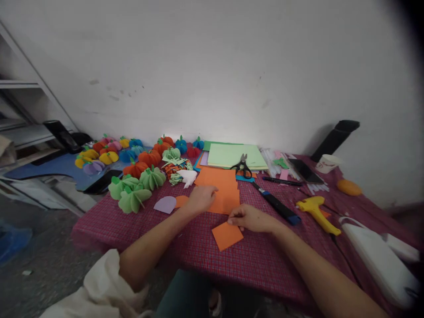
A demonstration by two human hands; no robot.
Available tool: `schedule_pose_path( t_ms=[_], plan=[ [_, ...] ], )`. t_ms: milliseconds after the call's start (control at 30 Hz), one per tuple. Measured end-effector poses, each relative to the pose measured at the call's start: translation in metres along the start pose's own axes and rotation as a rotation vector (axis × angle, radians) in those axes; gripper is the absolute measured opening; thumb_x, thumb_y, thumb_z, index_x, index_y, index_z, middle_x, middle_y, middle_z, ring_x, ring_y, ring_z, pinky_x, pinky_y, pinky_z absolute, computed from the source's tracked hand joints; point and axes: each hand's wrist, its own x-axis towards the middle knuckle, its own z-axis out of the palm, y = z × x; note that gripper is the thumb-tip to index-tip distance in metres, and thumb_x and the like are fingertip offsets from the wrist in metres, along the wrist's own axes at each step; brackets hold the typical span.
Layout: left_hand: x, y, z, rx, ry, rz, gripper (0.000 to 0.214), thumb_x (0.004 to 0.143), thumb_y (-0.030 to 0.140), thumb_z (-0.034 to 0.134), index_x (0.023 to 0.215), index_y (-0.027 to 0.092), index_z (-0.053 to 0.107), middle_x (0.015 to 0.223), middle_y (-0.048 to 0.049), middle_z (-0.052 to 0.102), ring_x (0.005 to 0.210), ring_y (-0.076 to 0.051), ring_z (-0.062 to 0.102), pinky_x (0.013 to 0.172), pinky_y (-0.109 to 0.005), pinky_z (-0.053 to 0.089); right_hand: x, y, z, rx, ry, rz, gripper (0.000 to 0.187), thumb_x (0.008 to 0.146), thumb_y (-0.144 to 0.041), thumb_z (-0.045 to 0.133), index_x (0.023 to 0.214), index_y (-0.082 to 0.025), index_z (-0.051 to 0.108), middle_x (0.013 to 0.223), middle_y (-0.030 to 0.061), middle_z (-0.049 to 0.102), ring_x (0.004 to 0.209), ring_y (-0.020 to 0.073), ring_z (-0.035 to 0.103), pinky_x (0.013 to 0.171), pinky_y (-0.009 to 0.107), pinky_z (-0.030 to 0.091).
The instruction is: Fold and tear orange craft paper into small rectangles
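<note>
My left hand (pixel 201 198) lies on a stack of orange paper sheets (pixel 225 185), with a finger stretched out over them. Pinched between the thumb and fingers of my right hand (pixel 250 218) is a small orange paper square (pixel 227 236), held by its upper corner just in front of the stack. Beside my left wrist are a lilac rounded paper piece (pixel 165 205) and an orange paper piece (pixel 181 202). Black scissors (pixel 242 166) rest behind the stack on pale green paper sheets (pixel 233 155). A dark utility knife (pixel 278 205) lies right of the stack.
Green paper pumpkins (pixel 134 198) and orange paper pumpkins (pixel 149 157) crowd the left side, with paper scraps (pixel 177 170) nearby. At right lie a yellow glue gun (pixel 318 214), a phone (pixel 306 171), a paper cup (pixel 327 163) and a white power-strip-like object (pixel 377 260). A checked cloth (pixel 198 260) covers the table.
</note>
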Motion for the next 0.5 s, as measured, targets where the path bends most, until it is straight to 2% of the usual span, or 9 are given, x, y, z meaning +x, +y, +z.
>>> schedule_pose_path(
  t_ms=[133,233,333,400,500],
  plan=[
    [-0.019,-0.006,-0.007,0.039,0.010,-0.014,0.032,0.080,0.017,0.036,0.107,0.017,0.054,0.103,-0.0082,0.060,0.098,-0.019,0.052,0.086,-0.032,0.035,0.001,-0.008,0.004,0.074,0.104,0.038,0.024,0.072,-0.037,0.051,0.075,-0.014,0.057,0.052,-0.0037,0.047,0.044,0.0066,0.043,0.041,0.017,0.031],
    [-0.050,-0.028,-0.028,0.160,0.030,-0.049,0.031,0.081,0.019,0.035,0.107,0.020,0.053,0.105,-0.0072,0.059,0.099,-0.020,0.051,0.087,-0.033,0.033,0.001,-0.019,0.007,0.171,0.163,0.082,0.026,0.072,-0.035,0.051,0.090,-0.017,0.051,0.051,-0.0059,0.044,0.042,0.0067,0.042,0.037,0.016,0.028],
    [-0.082,-0.056,-0.047,0.261,0.051,-0.150,0.034,0.081,0.019,0.035,0.111,0.020,0.050,0.110,-0.0069,0.056,0.103,-0.020,0.048,0.087,-0.033,0.033,0.006,-0.028,0.019,0.170,0.135,0.075,0.023,0.075,-0.033,0.046,0.093,-0.019,0.048,0.053,-0.0050,0.046,0.045,0.0079,0.046,0.038,0.017,0.032],
    [-0.099,-0.072,-0.053,0.316,0.040,-0.186,0.040,0.078,0.018,0.037,0.117,0.019,0.044,0.115,-0.0072,0.053,0.104,-0.021,0.047,0.086,-0.034,0.034,0.011,-0.031,0.027,0.048,0.101,0.062,0.022,0.077,-0.032,0.042,0.094,-0.019,0.048,0.058,-0.0025,0.051,0.048,0.0095,0.050,0.042,0.019,0.035],
    [-0.114,-0.085,-0.048,0.372,0.025,-0.200,0.044,0.077,0.016,0.037,0.121,0.017,0.040,0.120,-0.0099,0.048,0.107,-0.022,0.045,0.088,-0.035,0.034,0.020,-0.037,0.030,-0.394,0.164,0.037,0.025,0.074,-0.033,0.047,0.094,-0.019,0.053,0.072,0.0039,0.060,0.063,0.0153,0.056,0.055,0.024,0.039]
  ],
)
